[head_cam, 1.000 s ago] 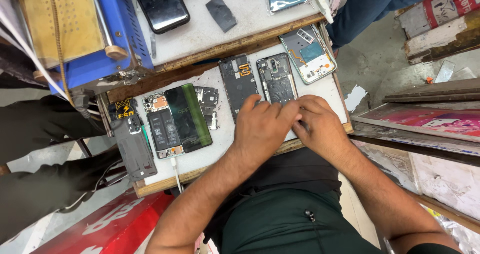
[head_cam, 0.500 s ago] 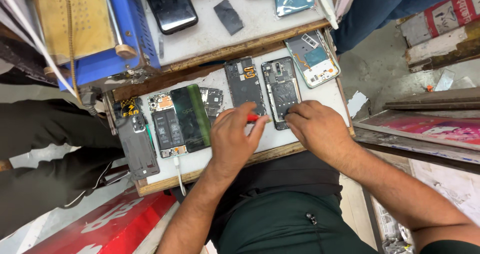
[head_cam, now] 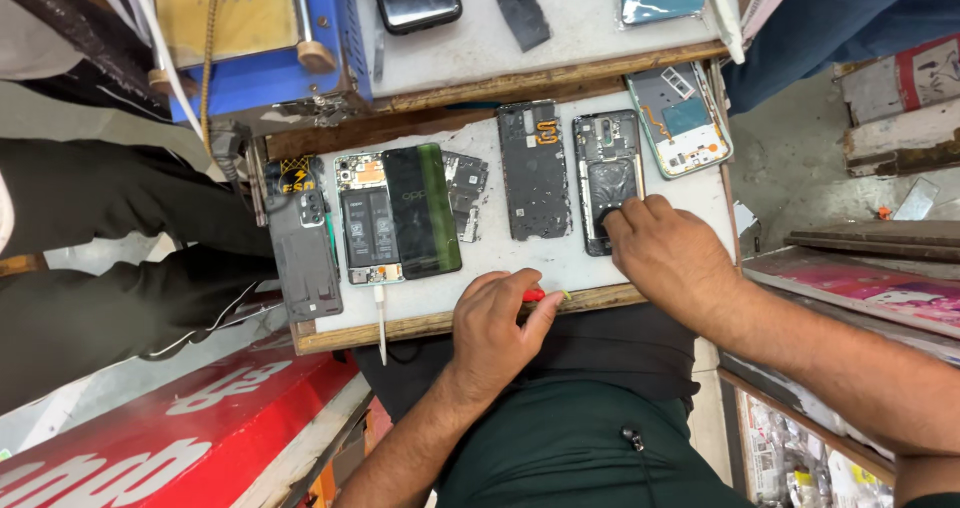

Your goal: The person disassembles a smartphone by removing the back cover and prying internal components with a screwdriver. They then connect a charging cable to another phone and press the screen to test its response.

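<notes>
Right hand [head_cam: 665,258] fingers pressed together on black phone frame [head_cam: 608,180], its long axis running away from the body. Left hand [head_cam: 497,323] clamps red-handled tool [head_cam: 535,295], nearer worktop [head_cam: 560,268] edge.

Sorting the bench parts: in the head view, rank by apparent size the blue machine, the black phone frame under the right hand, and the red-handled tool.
1. Blue machine, partly cut off by the edge
2. Black phone frame
3. Red-handled tool, mostly hidden in the left hand
</notes>
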Tool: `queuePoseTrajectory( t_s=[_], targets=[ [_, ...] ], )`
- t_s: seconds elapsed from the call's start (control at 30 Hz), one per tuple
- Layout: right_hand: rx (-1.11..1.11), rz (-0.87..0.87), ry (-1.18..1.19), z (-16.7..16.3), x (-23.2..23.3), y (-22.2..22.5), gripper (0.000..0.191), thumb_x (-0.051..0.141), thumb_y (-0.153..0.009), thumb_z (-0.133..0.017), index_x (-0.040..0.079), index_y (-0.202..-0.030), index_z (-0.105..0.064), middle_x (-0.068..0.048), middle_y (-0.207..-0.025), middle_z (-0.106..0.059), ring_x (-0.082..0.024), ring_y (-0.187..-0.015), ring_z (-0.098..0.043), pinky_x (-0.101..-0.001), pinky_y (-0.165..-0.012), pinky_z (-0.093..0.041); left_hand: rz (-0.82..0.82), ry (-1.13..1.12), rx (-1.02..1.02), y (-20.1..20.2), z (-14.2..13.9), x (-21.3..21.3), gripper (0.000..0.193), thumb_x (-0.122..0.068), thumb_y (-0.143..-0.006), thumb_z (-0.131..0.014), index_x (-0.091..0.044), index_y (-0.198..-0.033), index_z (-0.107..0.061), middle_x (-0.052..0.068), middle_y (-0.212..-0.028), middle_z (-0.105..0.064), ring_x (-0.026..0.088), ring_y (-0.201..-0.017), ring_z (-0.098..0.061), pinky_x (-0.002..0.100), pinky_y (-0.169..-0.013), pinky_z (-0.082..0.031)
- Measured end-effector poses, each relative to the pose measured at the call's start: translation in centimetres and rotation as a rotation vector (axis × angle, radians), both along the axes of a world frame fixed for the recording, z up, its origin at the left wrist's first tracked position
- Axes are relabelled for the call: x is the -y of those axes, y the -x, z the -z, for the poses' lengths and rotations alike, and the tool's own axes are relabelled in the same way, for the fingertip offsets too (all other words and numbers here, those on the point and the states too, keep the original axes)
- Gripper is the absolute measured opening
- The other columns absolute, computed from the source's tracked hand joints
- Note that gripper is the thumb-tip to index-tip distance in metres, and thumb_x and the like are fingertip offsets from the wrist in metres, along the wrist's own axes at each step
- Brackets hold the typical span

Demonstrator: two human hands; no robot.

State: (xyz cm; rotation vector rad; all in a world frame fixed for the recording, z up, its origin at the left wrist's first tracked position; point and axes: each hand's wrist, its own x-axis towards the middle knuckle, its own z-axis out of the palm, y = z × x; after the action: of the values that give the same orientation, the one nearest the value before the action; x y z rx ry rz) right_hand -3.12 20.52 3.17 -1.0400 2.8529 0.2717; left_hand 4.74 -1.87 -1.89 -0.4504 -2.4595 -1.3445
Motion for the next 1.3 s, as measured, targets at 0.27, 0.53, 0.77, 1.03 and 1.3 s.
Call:
queuePoseTrajectory(
  t_s=[0.27, 0.53, 0.77, 1.03, 1.3],
  targets=[
    [0.026, 0.103, 0.509, -0.2, 2.5, 2.5, 0.015, 0.017, -0.091, -0.07, 0.004, -0.097, -0.065, -0.011, -0.09, -0.064, -0.031, -0.088, -0.065, -0.0424, -0.074, -0.054, -0.017, 0.006, -0.013, 0.5, 0.3, 0.1, 0.039, -0.014, -0.085, -0.088, -0.004, -0.112, -0.062, 0.007, -0.083, -0.072, 0.027, -0.08, -0.072, 0.041, -0.082, -0.057],
    [0.112, 0.182, 0.709, 0.5, -0.2, 3.6, 0.019, 0.007, -0.092, -0.065, 0.01, -0.109, -0.073, -0.008, -0.104, -0.073, -0.031, -0.101, -0.068, -0.042, -0.086, -0.056, -0.091, -0.044, 0.032, 0.5, 0.4, 0.6, 0.04, -0.012, -0.085, -0.086, -0.004, -0.115, -0.061, 0.01, -0.091, -0.073, 0.029, -0.083, -0.073, 0.04, -0.077, -0.057],
    [0.102, 0.228, 0.645, 0.7, -0.7, -0.1, 0.02, 0.018, -0.086, -0.074, 0.012, -0.105, -0.076, -0.005, -0.103, -0.072, -0.028, -0.093, -0.066, -0.0409, -0.08, -0.054, -0.095, -0.092, 0.072, 0.9, 1.5, 0.2, 0.04, -0.011, -0.088, -0.084, -0.004, -0.118, -0.059, 0.009, -0.093, -0.074, 0.026, -0.086, -0.075, 0.038, -0.078, -0.059],
    [0.188, 0.143, 0.506, 2.0, 0.4, 1.1, 0.015, 0.019, -0.082, -0.075, 0.018, -0.096, -0.078, 0.0, -0.093, -0.067, -0.024, -0.09, -0.065, -0.0386, -0.074, -0.055, -0.067, -0.074, 0.089, 0.7, 1.8, -0.2, 0.038, -0.011, -0.088, -0.084, -0.004, -0.117, -0.06, 0.009, -0.092, -0.075, 0.026, -0.086, -0.075, 0.037, -0.076, -0.059],
    [0.112, -0.08, 0.399, 2.4, 0.3, 2.6, 0.012, 0.019, -0.08, -0.073, 0.015, -0.091, -0.072, -0.002, -0.088, -0.062, -0.025, -0.088, -0.062, -0.0381, -0.072, -0.054, -0.112, -0.105, 0.06, 0.4, 1.6, 0.3, 0.037, -0.01, -0.087, -0.084, -0.004, -0.115, -0.061, 0.009, -0.092, -0.074, 0.027, -0.086, -0.074, 0.038, -0.078, -0.059]
  ],
)
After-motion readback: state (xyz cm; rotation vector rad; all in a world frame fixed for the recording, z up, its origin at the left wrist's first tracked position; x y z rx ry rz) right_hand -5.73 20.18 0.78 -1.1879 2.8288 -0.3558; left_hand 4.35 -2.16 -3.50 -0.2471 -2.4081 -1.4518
